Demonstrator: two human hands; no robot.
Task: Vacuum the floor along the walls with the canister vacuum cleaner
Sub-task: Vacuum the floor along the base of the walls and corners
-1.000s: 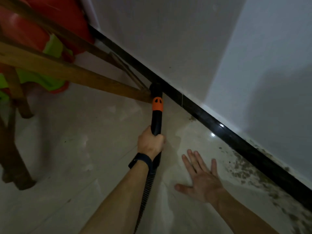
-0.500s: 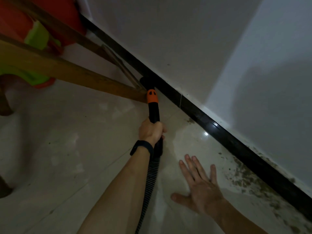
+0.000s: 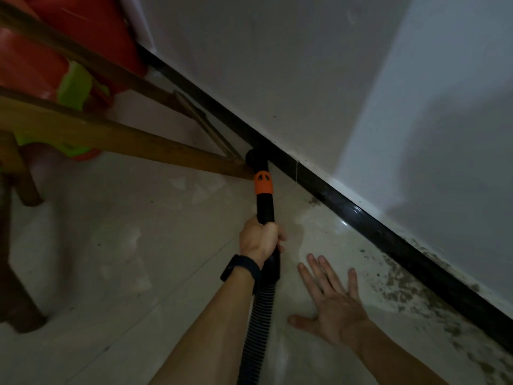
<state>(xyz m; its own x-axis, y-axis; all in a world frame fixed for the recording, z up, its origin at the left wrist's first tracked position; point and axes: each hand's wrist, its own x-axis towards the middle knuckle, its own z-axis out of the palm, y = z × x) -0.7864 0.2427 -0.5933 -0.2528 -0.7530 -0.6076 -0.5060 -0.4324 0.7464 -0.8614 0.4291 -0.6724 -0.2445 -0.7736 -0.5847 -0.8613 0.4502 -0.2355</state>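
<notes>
My left hand is shut on the black vacuum wand, which has an orange collar. The wand's black nozzle tip sits on the floor against the black baseboard, right beside the end of a wooden frame. A ribbed black hose runs back from the wand along my left forearm. My right hand lies flat on the pale tiled floor, fingers spread, empty. The canister itself is out of view.
A wooden furniture frame with dark legs fills the left. Behind it stand red and green plastic items. Dirt and dark specks lie along the baseboard at the right. A grey wall rises above.
The nozzle has stayed at the baseboard by the wooden frame's end while my view shifted slightly. My right hand remains flat on the floor.
</notes>
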